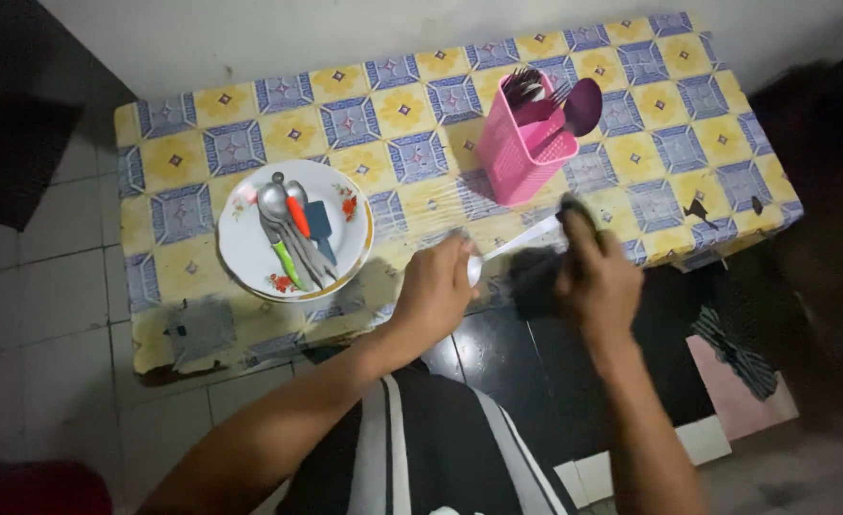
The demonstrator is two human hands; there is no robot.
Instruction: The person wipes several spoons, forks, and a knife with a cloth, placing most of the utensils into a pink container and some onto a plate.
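Observation:
My left hand (437,289) grips the bowl end of a white spoon (521,243) over the table's near edge. My right hand (595,279) holds a dark cloth (539,277) wrapped against the spoon's handle. Just beyond the hands stands a pink perforated cutlery holder (521,153) with a purple spoon and dark utensils sticking out. To the left lies a white floral plate (245,253) carrying several spoons and utensils with orange, green and blue handles.
The low table (393,114) has a yellow and blue patterned cover, torn at the front left corner. It stands against a white wall on a tiled floor. A dark mat lies at the far left, and cloths lie on the floor at the right.

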